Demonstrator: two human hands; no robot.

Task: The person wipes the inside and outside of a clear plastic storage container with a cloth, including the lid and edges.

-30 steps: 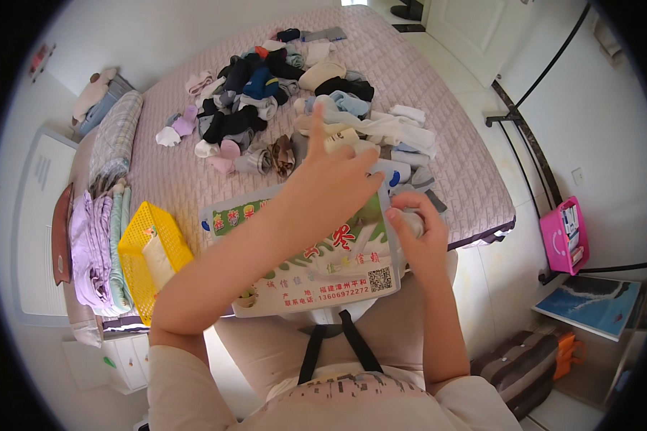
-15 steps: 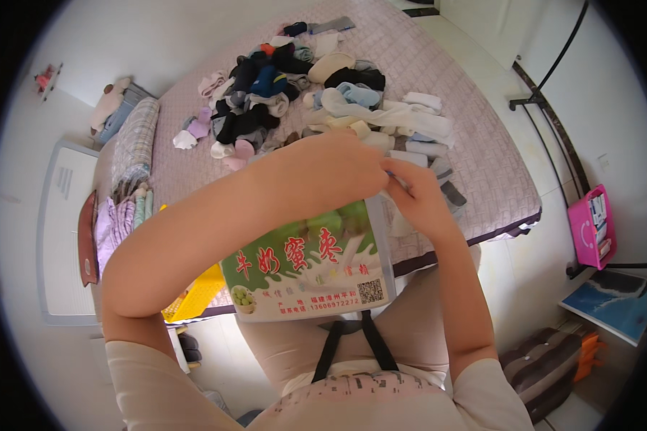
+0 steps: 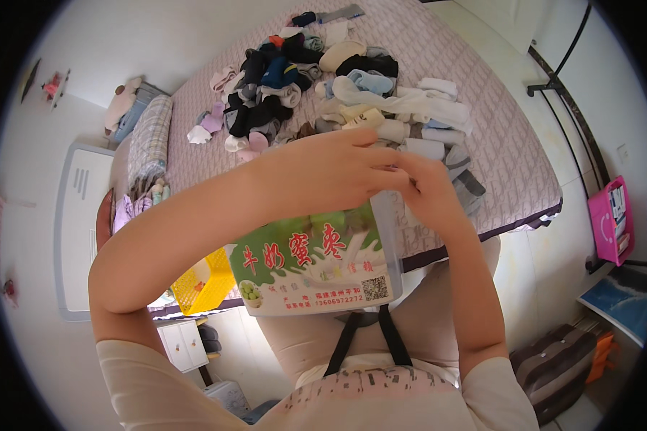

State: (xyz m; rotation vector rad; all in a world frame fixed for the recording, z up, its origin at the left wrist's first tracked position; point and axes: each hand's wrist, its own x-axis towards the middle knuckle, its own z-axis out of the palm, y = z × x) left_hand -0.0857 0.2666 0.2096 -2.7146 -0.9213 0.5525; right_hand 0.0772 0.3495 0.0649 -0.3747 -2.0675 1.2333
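See one yellow basket (image 3: 221, 276) at left, beside the bed (image 3: 514, 165), perhaps for easy reach; then one printed bag (image 3: 313, 255), upright above the lap (image 3: 433, 309), probably to present its top. Cannot tell the grip of the left hand (image 3: 331, 169); see the right hand (image 3: 425, 188) apparently pinching the bag's corner, likely for steadiness. Count one pink basket (image 3: 604, 228) rightmost.

L head cam, wide fisheye, upright view steeply down, hands (image 3: 430, 188) close, bed (image 3: 512, 161) beyond.
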